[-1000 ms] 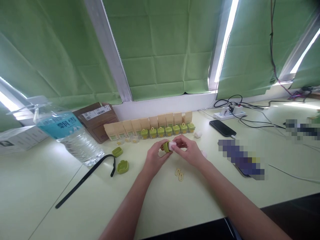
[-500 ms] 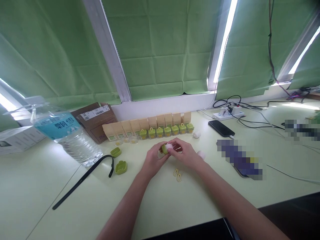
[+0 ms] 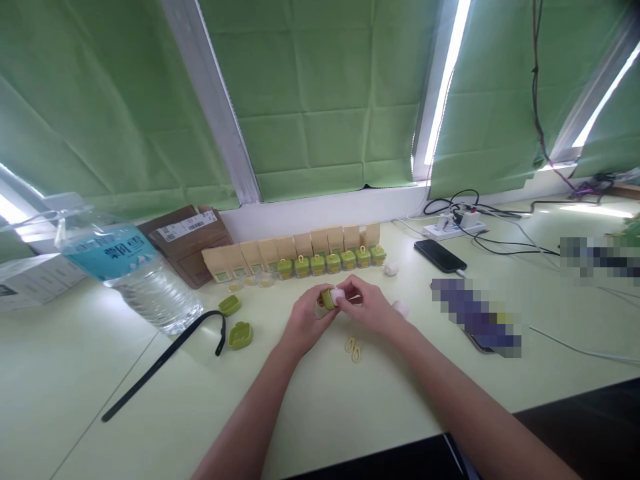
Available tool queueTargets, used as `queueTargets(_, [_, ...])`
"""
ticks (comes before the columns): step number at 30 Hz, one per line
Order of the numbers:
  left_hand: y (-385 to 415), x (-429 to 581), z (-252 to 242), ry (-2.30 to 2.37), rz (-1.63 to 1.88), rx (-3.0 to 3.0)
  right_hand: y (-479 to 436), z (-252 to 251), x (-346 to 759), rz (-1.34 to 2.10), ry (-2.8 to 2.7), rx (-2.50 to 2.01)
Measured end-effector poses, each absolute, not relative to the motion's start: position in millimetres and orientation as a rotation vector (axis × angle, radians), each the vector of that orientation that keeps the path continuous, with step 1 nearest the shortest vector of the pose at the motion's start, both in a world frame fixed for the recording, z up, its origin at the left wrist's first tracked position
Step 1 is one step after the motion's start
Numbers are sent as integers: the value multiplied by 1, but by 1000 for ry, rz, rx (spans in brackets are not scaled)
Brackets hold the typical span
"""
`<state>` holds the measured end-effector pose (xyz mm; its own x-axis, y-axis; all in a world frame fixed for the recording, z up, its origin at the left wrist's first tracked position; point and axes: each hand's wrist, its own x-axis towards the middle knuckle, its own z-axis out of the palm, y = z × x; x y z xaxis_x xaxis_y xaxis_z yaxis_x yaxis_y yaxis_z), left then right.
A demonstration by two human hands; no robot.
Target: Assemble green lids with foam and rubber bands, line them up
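Note:
My left hand [image 3: 306,321] is closed around a small green case [image 3: 328,299] above the middle of the table. The fingers of my right hand [image 3: 367,305] pinch a white piece [image 3: 338,295] against the case's right side. Two yellow loops [image 3: 353,349] lie just below my hands. To the left rest two open green pieces, one rectangular [image 3: 229,305] and one with a wavy rim [image 3: 241,335]. Behind my hands stands a row of small green-topped containers [image 3: 317,265] with yellow loops, backed by tan cards [image 3: 302,244]. White rounded pieces [image 3: 391,268] lie to the right, one partly behind my right wrist.
A large water bottle [image 3: 145,273], a cardboard box [image 3: 187,243] and a black strap [image 3: 160,361] are at the left. On the right are a black phone [image 3: 440,257], a power strip [image 3: 455,227] with cables and a blurred purple item [image 3: 475,317]. A dark device [image 3: 385,460] sits at the front edge.
The whole view has shifted slightly. Both hands keep nearly the same pose around the green case and the white piece.

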<state>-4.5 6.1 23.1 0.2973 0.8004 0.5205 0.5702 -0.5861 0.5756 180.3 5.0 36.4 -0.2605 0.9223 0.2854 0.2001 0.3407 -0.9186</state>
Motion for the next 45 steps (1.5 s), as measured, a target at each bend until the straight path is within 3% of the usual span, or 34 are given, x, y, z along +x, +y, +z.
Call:
queueTargets(6, [3,-3,28,1269,1173,2240,5,36,179,995,-1678,-1000])
queueTargets(18, [14,-1,24,1148,1172,1810,9,32,178,613,-1752,-896])
queueTargets(45, [8,5,20,1294,1116,2029,6,35,175,670,-1770,-935])
